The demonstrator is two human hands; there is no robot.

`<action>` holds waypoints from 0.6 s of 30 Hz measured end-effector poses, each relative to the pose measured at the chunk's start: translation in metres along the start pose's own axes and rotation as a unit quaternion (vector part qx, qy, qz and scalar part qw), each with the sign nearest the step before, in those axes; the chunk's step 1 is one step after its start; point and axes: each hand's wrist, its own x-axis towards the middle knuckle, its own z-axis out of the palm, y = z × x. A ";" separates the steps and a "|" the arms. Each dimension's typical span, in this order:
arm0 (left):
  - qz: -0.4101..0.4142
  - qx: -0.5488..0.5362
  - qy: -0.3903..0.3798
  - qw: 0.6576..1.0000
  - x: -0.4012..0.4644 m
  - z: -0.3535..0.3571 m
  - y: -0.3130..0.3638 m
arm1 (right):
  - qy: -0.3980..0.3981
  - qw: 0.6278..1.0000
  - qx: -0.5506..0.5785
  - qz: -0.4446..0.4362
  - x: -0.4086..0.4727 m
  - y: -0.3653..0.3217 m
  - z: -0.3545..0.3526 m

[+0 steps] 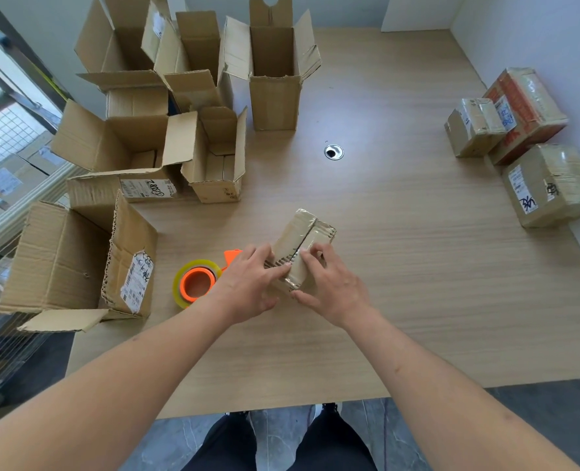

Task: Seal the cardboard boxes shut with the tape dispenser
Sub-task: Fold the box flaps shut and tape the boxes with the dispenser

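A small cardboard box [304, 234] lies on the wooden table [400, 266] in front of me, its flaps closed along a centre seam with shiny tape on it. My left hand [248, 283] presses straight fingers onto the near left flap. My right hand [329, 283] rests on the near right side, fingertips on the seam and thumb against the near end. The tape dispenser [197, 282], orange with a yellowish clear roll, sits on the table just left of my left hand, untouched.
Several open empty cardboard boxes [129, 144] crowd the table's left and far side. Three taped boxes [550, 183] stand at the right edge by the wall. A round cable hole [333, 152] is mid-table. A window and railing run along the left.
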 end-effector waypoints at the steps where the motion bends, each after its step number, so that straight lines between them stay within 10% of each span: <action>1: 0.009 -0.011 0.005 1.000 -0.002 0.000 0.000 | -0.010 1.000 0.005 0.000 0.002 0.001 0.000; 18: 0.022 -0.119 0.089 0.989 0.017 0.023 -0.014 | -0.011 0.997 0.079 -0.016 0.025 0.012 0.003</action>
